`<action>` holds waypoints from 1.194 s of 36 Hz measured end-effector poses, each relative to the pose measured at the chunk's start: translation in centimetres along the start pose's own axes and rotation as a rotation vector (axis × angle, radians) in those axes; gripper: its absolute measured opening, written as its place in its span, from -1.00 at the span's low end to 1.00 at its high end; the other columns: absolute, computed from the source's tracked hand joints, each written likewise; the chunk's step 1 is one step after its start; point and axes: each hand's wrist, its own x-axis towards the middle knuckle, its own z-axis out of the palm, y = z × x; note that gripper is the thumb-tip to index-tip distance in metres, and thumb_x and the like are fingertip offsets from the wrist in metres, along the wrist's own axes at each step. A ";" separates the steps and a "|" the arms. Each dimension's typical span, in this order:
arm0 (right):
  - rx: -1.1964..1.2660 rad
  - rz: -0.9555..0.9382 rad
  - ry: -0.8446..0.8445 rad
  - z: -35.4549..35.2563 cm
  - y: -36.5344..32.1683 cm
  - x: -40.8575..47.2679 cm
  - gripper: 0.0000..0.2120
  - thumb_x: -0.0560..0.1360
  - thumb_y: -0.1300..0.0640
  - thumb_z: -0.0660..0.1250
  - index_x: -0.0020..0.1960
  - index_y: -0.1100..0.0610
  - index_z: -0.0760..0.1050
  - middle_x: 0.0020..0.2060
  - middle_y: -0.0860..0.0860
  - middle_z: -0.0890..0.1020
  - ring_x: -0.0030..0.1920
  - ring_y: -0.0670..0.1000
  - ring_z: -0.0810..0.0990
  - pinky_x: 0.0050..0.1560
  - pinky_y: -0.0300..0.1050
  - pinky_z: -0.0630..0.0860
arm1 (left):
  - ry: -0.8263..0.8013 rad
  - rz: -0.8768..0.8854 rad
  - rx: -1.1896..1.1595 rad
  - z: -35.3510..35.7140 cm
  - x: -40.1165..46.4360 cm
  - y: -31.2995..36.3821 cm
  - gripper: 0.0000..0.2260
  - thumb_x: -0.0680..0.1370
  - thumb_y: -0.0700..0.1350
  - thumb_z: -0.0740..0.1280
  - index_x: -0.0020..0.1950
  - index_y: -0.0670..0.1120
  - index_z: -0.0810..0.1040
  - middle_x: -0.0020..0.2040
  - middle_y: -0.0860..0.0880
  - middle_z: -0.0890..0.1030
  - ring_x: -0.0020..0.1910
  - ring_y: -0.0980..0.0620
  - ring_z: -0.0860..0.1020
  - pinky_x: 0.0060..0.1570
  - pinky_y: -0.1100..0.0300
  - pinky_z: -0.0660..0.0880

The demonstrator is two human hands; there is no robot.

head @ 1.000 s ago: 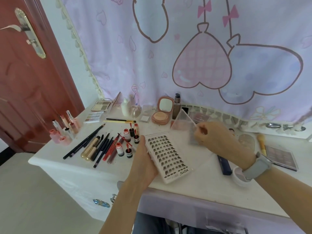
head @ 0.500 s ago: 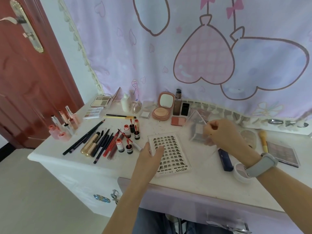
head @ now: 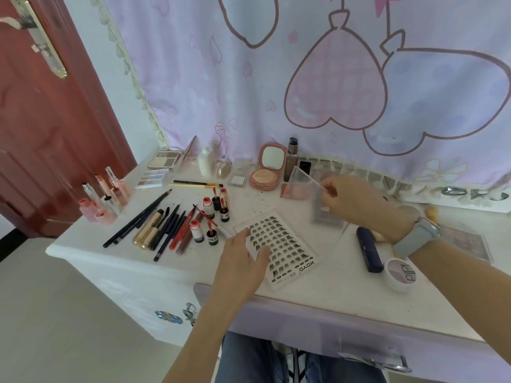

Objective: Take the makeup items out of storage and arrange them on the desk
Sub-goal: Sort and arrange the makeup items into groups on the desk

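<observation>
A white tray of false lash clusters (head: 284, 248) lies flat on the white desk (head: 331, 288), near the front edge. My left hand (head: 243, 262) holds its left edge, thumb on top. My right hand (head: 356, 201) is raised over the desk's middle and pinches a clear plastic lid (head: 302, 183) by its corner, tilted up. Under that hand is a blurred clear case (head: 325, 214). Pencils and brushes (head: 163, 225) lie in a row at the left, with small red bottles (head: 210, 217) beside them.
Lip tubes (head: 105, 194) stand at the desk's left end by a red door (head: 41, 120). Palettes (head: 164, 160), an open pink compact (head: 266, 170) and a foundation bottle (head: 291, 158) line the back. A navy tube (head: 369, 252), a round jar (head: 401, 273) and an eyeshadow palette (head: 467, 243) sit right.
The lash tray went from tilted in my left hand to flat on the desk. My right hand carried the clear lid a little to the right and back.
</observation>
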 end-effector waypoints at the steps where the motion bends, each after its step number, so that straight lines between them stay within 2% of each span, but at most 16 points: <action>1: -0.013 -0.009 -0.003 -0.1 -0.1 0.2 -0.78 0.54 0.18 0.16 -0.12 0.28 0.52 -0.26 0.20 0.60 -0.36 0.04 0.44 -0.32 -0.08 0.39 | 0.016 0.012 0.031 0.0 -0.1 -0.1 -0.49 0.56 0.07 0.25 0.46 -0.02 0.23 0.38 -0.03 0.34 0.26 0.00 0.44 0.26 0.03 0.40; 3: -0.047 -0.035 -0.011 -0.2 -0.1 0.6 -0.80 0.54 0.18 0.14 -0.15 0.20 0.51 -0.27 0.15 0.60 -0.34 0.04 0.48 -0.25 -0.04 0.45 | 0.060 0.047 0.079 0.0 -0.1 -0.5 -0.52 0.55 0.07 0.25 0.44 -0.02 0.27 0.35 -0.02 0.35 0.21 0.02 0.46 0.19 0.10 0.43; 6: -0.108 -0.068 -0.007 -0.1 -0.1 0.9 -0.79 0.56 0.15 0.11 -0.16 0.09 0.49 -0.28 0.05 0.60 -0.35 -0.02 0.47 -0.29 -0.08 0.45 | 0.134 0.130 0.148 0.1 -0.1 -1.0 -0.59 0.55 0.03 0.27 0.38 -0.01 0.35 0.29 -0.01 0.37 0.20 0.05 0.42 0.14 0.21 0.39; 10: -0.170 -0.083 0.016 0.5 0.0 1.8 -0.77 0.59 0.12 0.09 0.00 0.10 0.52 -0.22 0.01 0.61 -0.29 -0.01 0.50 -0.32 -0.16 0.41 | 0.207 0.230 0.227 0.6 -0.1 -1.4 -0.61 0.53 0.00 0.32 0.33 -0.04 0.42 0.27 -0.02 0.40 0.25 0.03 0.34 0.22 0.14 0.30; 15: -0.146 -0.083 0.076 1.2 0.5 2.7 -0.75 0.60 0.10 0.06 0.04 0.07 0.52 -0.16 0.02 0.62 -0.19 0.05 0.56 -0.17 -0.01 0.55 | 0.267 0.323 0.338 1.4 -0.3 -1.7 -0.53 0.46 0.15 0.35 0.33 0.04 0.42 0.31 0.06 0.39 0.31 0.04 0.27 0.17 0.17 0.12; 18: -0.042 -0.096 0.070 1.7 0.9 3.6 -0.73 0.59 0.15 0.07 -0.01 0.18 0.54 -0.20 0.08 0.62 -0.30 0.04 0.52 -0.22 0.00 0.51 | 0.259 0.371 0.395 1.8 -0.6 -2.0 -0.43 0.41 0.26 0.33 0.36 0.05 0.40 0.35 0.06 0.36 0.36 0.03 0.24 0.20 0.14 0.06; 21: 0.027 -0.120 0.052 2.2 1.0 4.5 -0.71 0.60 0.14 0.09 0.01 0.22 0.56 -0.19 0.08 0.61 -0.39 -0.06 0.39 -0.30 -0.09 0.38 | 0.253 0.401 0.445 1.9 -0.8 -2.2 -0.37 0.37 0.30 0.35 0.35 0.03 0.42 0.37 0.01 0.37 0.38 -0.05 0.26 0.25 0.01 0.09; 24: 0.028 -0.116 0.021 2.9 0.9 5.1 -0.70 0.61 0.17 0.09 0.19 0.09 0.55 -0.05 0.07 0.54 -0.18 0.03 0.47 -0.16 -0.09 0.38 | 0.253 0.430 0.458 2.0 -1.1 -2.3 -0.38 0.35 0.29 0.38 0.31 0.00 0.45 0.36 -0.03 0.40 0.37 -0.09 0.29 0.25 -0.06 0.14; 26: 0.010 -0.104 -0.013 3.7 0.6 5.4 -0.68 0.60 0.22 0.07 0.21 0.10 0.53 -0.03 0.15 0.48 -0.08 0.15 0.50 -0.08 -0.03 0.40 | 0.262 0.453 0.466 2.1 -1.2 -2.5 -0.39 0.34 0.27 0.41 0.29 -0.02 0.48 0.34 -0.06 0.43 0.36 -0.09 0.30 0.24 -0.09 0.17; 29: 0.037 -0.109 -0.028 4.8 0.2 5.6 -0.67 0.59 0.25 0.07 0.26 0.13 0.49 0.02 0.16 0.50 0.01 0.17 0.49 0.03 0.00 0.41 | 0.301 0.503 0.472 2.2 -1.4 -2.8 -0.42 0.32 0.23 0.44 0.22 -0.06 0.53 0.29 -0.09 0.49 0.31 -0.05 0.28 0.18 -0.12 0.27; 34: 0.093 -0.132 -0.038 6.4 0.0 5.8 -0.73 0.54 0.31 0.13 0.16 0.18 0.51 0.04 0.16 0.54 0.03 0.14 0.48 0.04 -0.06 0.39 | 0.352 0.570 0.441 2.1 -1.8 -3.1 -0.41 0.36 0.31 0.26 0.18 -0.08 0.58 0.24 -0.07 0.53 0.28 -0.02 0.34 0.22 -0.03 0.20; 38: 0.141 -0.140 -0.053 7.3 -0.1 6.0 -0.79 0.57 0.26 0.17 0.14 0.25 0.51 0.03 0.21 0.53 0.04 0.20 0.50 0.13 0.06 0.40 | 0.394 0.656 0.461 2.0 -2.0 -3.3 -0.39 0.34 0.35 0.29 0.16 -0.07 0.59 0.24 -0.06 0.54 0.28 -0.04 0.38 0.21 -0.03 0.19; 43: 0.162 -0.135 -0.035 8.2 -0.2 6.1 -0.77 0.58 0.27 0.15 0.15 0.24 0.52 0.03 0.20 0.52 0.03 0.19 0.50 0.13 0.00 0.39 | 0.355 0.688 0.491 1.7 -2.3 -4.1 -0.33 0.27 0.39 0.34 0.22 -0.01 0.48 0.27 -0.06 0.51 0.30 -0.05 0.36 0.24 -0.03 0.17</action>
